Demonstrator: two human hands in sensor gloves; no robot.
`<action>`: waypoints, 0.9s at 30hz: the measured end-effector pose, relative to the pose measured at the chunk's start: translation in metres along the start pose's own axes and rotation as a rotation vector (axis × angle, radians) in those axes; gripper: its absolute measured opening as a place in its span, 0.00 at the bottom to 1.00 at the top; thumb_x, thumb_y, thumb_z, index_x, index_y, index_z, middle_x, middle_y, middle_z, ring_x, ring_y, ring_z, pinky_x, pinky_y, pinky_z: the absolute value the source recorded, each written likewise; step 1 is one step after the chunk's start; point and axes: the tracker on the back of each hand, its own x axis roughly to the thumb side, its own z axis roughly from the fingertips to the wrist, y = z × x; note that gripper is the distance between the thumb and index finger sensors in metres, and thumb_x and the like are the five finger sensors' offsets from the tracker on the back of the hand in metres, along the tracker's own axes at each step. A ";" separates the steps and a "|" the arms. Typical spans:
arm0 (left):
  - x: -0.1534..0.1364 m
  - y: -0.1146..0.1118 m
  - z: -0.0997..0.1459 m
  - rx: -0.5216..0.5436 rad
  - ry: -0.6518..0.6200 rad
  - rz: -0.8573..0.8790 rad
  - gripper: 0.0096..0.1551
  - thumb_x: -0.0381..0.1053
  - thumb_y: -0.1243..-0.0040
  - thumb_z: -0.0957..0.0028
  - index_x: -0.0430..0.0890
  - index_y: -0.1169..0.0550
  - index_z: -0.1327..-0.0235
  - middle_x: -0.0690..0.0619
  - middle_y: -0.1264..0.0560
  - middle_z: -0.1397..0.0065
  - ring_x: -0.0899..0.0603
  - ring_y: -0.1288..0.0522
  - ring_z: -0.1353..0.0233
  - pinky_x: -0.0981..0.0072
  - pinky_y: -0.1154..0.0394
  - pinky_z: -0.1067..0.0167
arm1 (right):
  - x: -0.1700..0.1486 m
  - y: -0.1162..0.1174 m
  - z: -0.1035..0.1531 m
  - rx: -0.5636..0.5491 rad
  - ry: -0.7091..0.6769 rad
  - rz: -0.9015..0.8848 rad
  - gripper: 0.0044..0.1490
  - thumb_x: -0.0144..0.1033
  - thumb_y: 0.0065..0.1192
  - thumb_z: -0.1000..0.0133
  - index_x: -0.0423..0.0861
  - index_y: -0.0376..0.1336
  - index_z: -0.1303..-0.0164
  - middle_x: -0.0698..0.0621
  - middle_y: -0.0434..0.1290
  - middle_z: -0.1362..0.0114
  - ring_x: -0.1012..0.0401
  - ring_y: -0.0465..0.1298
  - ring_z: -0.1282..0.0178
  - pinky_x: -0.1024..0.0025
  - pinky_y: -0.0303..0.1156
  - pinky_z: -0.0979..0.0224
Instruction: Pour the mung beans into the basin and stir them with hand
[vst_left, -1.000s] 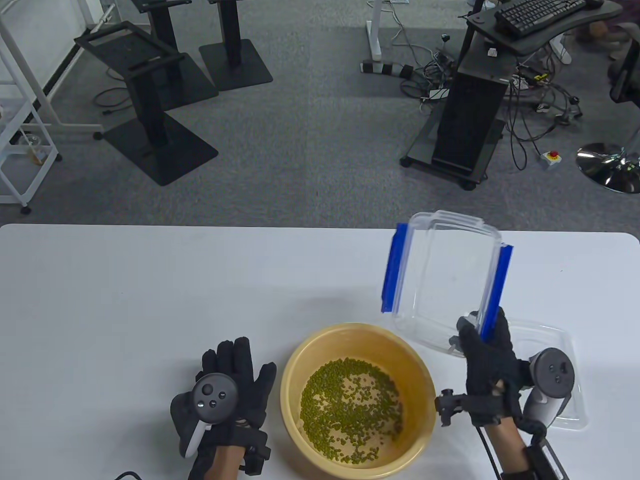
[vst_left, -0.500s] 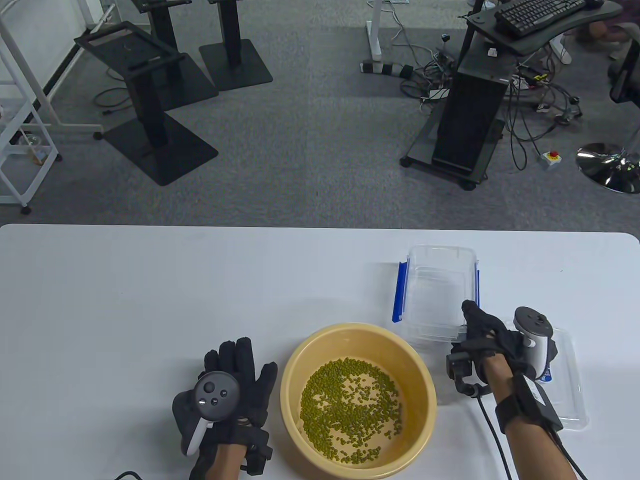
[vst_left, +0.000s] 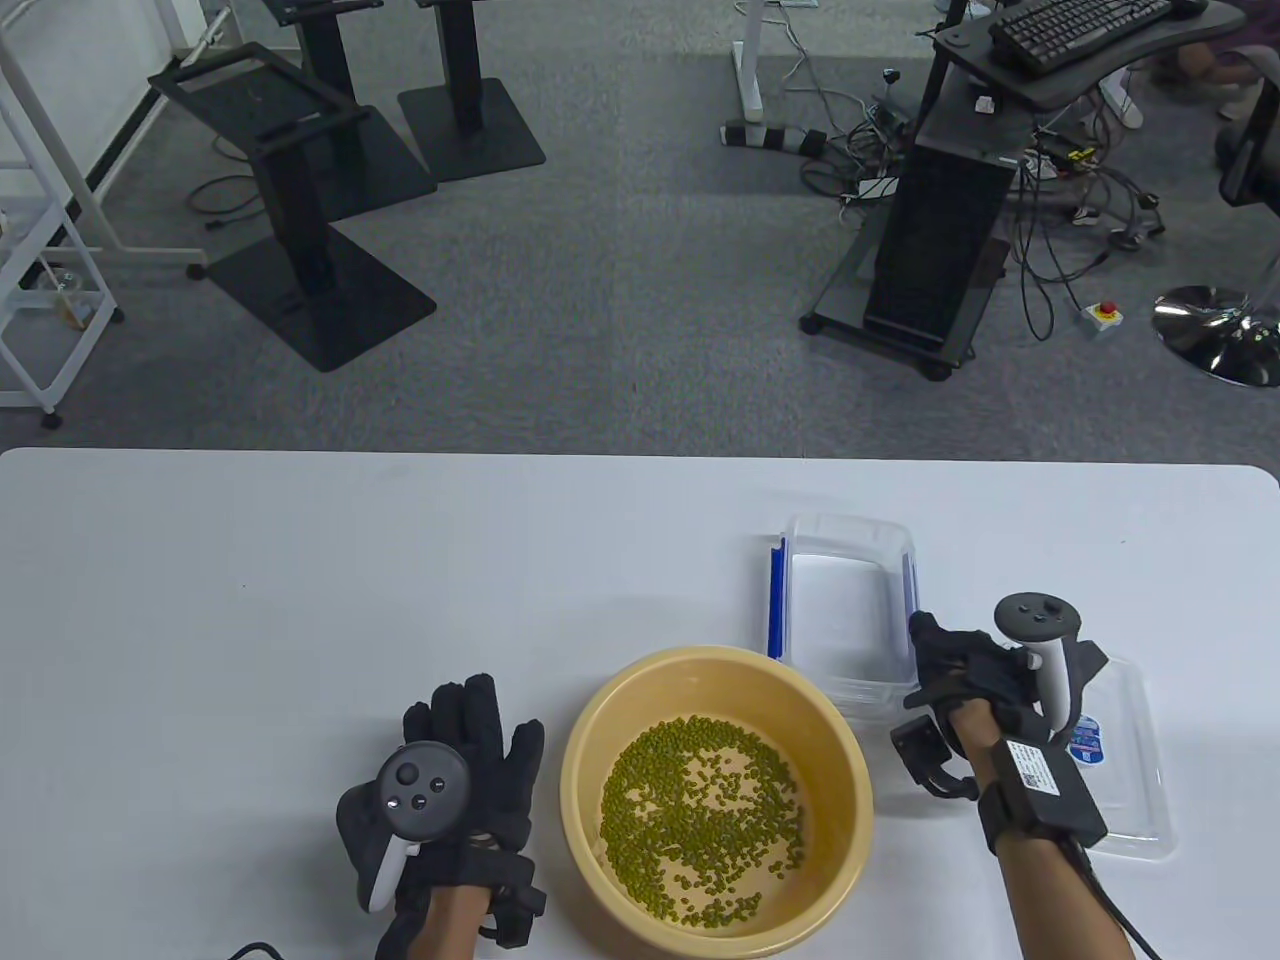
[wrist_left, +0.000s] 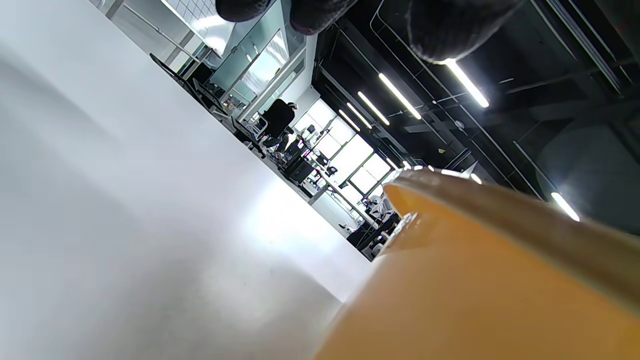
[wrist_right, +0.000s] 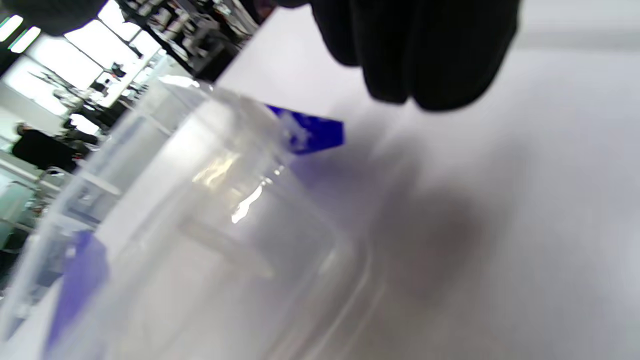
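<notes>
The right hand (vst_left: 965, 665) lies at the clear container's (vst_left: 845, 600) right clip, fingers curled; whether it grips, I cannot tell. Mung beans (vst_left: 700, 810) fill the basin (vst_left: 600, 730) at its seven o'clock. The left hand (vst_left: 470, 765) lies flat, fingers straight, at the basin's nine o'clock.

Grey carpet floor (vst_left: 620, 260); black stand bases (vst_left: 320, 290); keyboard (vst_left: 1075, 25) on cart; ceiling strip lights (wrist_left: 400, 95).

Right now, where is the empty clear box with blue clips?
In the table view the clear box stands on the table's right half, just behind the yellow basin, with the right hand at its near right corner.
</notes>
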 end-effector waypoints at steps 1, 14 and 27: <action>0.000 0.000 0.000 0.003 -0.003 0.003 0.45 0.63 0.52 0.38 0.41 0.46 0.15 0.28 0.52 0.17 0.20 0.61 0.22 0.18 0.60 0.38 | 0.006 -0.003 0.007 -0.021 -0.054 0.014 0.60 0.60 0.53 0.59 0.34 0.40 0.29 0.29 0.49 0.30 0.37 0.63 0.33 0.43 0.68 0.38; 0.014 -0.034 -0.003 -0.080 -0.059 0.199 0.45 0.60 0.47 0.39 0.33 0.38 0.19 0.21 0.38 0.24 0.20 0.22 0.46 0.36 0.23 0.61 | 0.089 0.096 0.151 0.699 -0.711 0.598 0.37 0.51 0.53 0.58 0.43 0.70 0.45 0.41 0.67 0.35 0.45 0.65 0.30 0.40 0.60 0.29; 0.006 -0.057 -0.002 -0.336 0.154 0.493 0.39 0.50 0.51 0.37 0.27 0.41 0.22 0.13 0.27 0.41 0.36 0.14 0.81 0.60 0.19 0.89 | 0.074 0.228 0.187 1.164 -0.443 1.149 0.39 0.41 0.52 0.55 0.58 0.53 0.29 0.57 0.43 0.21 0.54 0.40 0.21 0.54 0.41 0.18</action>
